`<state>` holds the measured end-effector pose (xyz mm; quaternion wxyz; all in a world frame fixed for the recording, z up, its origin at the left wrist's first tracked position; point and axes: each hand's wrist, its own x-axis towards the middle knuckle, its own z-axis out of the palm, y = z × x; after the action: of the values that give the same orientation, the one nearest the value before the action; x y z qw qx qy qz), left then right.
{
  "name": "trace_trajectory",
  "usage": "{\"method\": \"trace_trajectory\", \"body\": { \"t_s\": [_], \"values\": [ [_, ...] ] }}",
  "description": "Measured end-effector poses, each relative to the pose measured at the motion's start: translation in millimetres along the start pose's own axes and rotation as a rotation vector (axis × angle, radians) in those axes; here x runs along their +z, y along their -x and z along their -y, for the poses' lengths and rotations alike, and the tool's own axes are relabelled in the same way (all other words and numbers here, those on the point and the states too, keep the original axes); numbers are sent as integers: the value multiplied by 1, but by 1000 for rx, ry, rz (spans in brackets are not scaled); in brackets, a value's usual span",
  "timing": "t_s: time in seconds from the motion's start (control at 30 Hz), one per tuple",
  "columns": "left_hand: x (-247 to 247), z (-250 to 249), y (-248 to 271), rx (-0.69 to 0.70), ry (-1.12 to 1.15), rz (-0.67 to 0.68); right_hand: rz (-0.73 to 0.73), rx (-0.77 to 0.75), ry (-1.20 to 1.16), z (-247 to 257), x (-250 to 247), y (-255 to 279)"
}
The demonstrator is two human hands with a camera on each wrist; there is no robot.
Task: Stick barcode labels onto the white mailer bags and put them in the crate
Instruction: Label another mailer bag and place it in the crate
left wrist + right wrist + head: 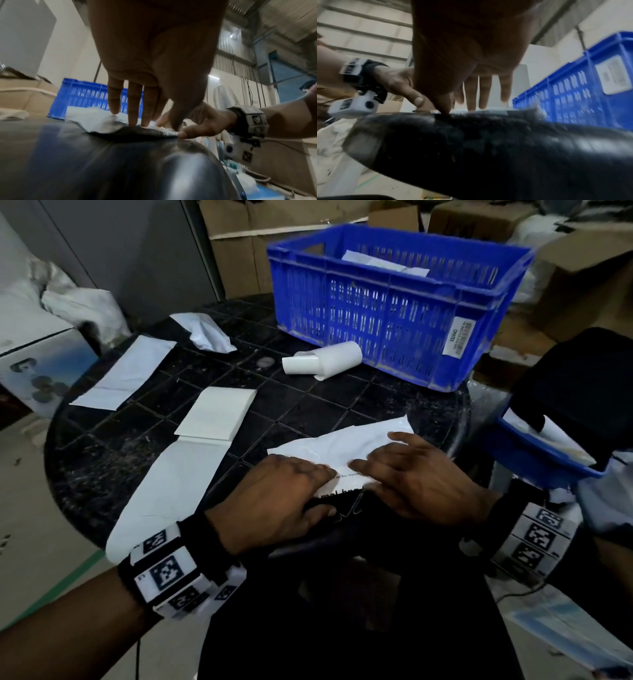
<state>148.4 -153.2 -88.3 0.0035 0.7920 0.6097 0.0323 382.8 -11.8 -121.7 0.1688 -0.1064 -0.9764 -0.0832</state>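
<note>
- Head view: a white mailer bag (pixel 346 445) lies flat at the near edge of the dark round tabletop (pixel 308 402). The left hand (pixel 274 501) and right hand (pixel 421 481) both rest on its near end, fingers stretched out and pressing down, none curled round it. A printed strip, likely the barcode label (pixel 346 482), shows between the two hands, though the print is too blurred to read. The blue crate (pixel 394 302) stands at the far side of the tabletop, well apart, with a white bag already inside. Label backing sheets (pixel 215 414) lie to the left.
- Left wrist view: the left fingers (pixel 133 108) point straight down with their tips on the mailer bag (pixel 96 121), which wrinkles and lifts at its far edge. It looks thin, soft, light and slick, so it will likely slide unless pinned flat. A pinch at one edge should be enough to lift it.
- Right wrist view: the right fingers (pixel 485 93) are straight, their tips on the bag's near edge at the tabletop rim (pixel 471 135). The left thumb presses just beside them, and the crate (pixel 573 94) stands behind.
</note>
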Motion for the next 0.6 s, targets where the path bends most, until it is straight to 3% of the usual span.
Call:
{"method": "trace_trajectory", "body": {
  "t_s": [0.1,0.27,0.33,0.5,0.6],
  "values": [
    [-1,0,-8,-73,13,25,99,58,-108,1,-1,-3],
    [-14,-10,-20,-54,-186,134,63,-60,-12,-3,-6,-9],
    [-32,-8,-23,-67,-149,134,80,-11,-92,-6,-28,-19],
    [-92,25,-31,-156,784,-31,-8,216,-519,-29,-94,-45],
    [-88,44,-43,-249,901,25,83,300,-646,-48,-94,-63]
  ]
}}
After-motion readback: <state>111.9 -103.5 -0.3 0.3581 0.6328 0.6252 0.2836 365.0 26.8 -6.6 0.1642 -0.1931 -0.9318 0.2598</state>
